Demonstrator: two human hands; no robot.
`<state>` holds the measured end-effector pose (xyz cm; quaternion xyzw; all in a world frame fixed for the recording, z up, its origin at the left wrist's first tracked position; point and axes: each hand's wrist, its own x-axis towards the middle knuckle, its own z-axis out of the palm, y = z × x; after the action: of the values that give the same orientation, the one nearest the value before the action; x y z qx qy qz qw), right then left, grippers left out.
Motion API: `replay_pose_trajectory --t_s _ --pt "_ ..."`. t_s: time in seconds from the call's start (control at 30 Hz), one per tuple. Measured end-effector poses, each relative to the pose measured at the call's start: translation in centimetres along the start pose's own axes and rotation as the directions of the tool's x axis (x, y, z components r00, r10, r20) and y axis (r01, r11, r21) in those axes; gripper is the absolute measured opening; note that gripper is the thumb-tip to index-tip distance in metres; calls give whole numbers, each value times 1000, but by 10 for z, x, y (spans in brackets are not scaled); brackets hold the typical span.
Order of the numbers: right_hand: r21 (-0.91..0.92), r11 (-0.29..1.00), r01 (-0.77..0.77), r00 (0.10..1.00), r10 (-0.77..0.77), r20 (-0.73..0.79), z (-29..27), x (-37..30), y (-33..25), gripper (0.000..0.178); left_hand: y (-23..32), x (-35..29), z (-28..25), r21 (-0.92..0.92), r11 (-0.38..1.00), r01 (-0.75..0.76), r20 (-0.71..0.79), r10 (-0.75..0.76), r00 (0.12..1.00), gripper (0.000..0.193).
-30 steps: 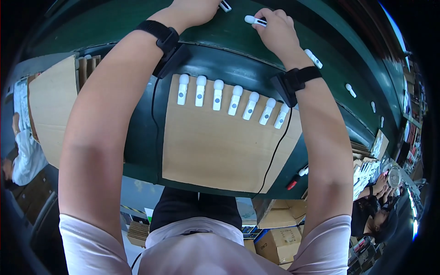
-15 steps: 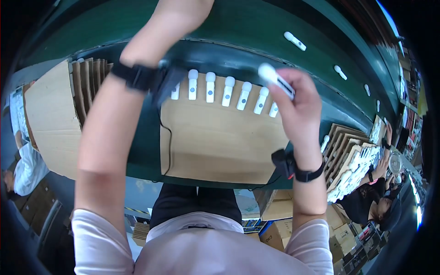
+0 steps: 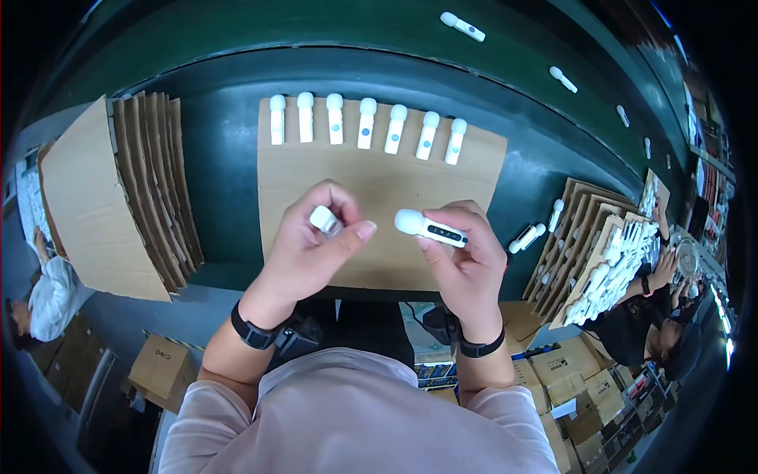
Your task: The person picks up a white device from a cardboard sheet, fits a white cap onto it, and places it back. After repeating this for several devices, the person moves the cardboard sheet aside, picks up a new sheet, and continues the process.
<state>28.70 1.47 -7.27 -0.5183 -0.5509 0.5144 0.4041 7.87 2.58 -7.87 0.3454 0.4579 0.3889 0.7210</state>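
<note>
My right hand (image 3: 466, 245) grips a small white wand massager (image 3: 426, 227) by its handle, its round head pointing left and its dark button panel facing up. Level with it, my left hand (image 3: 312, 241) is closed around another white piece (image 3: 324, 220), seen end-on; it looks like a second massager, but most of it is hidden by the fingers. Both hands are over a brown cardboard sheet (image 3: 379, 186), apart from each other. Along its far edge several white massagers (image 3: 367, 124) lie in a row, heads away from me, most showing a round bluish mark.
Behind the table, a green conveyor belt (image 3: 332, 31) carries spaced massagers (image 3: 463, 28). Upright cardboard sheets (image 3: 154, 182) stand at the left. Two loose massagers (image 3: 527, 238) lie beside a cardboard stack loaded with massagers (image 3: 608, 272). A co-worker (image 3: 632, 332) is at the far right.
My left hand has come back from over the belt to the cardboard, now with a white piece in it. My right hand has moved nearer to me and left, turning its massager sideways.
</note>
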Motion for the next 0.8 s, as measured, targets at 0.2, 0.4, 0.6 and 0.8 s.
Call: replay_pose_trajectory --t_s 0.2,0.4,0.6,0.8 --pt "-128 981 142 989 -136 57 0 -2 -2 29 4 0 22 156 985 -74 25 71 997 21" --pt "-32 999 4 1000 -4 -13 0 -7 1 28 1 0 24 236 960 -153 18 154 988 16" --pt "-229 960 161 987 -162 16 -1 -1 -3 28 -2 -1 20 284 952 -112 38 106 994 16" --pt "-385 910 154 981 -94 170 -13 7 -6 25 -1 4 22 449 864 -229 134 188 973 16"
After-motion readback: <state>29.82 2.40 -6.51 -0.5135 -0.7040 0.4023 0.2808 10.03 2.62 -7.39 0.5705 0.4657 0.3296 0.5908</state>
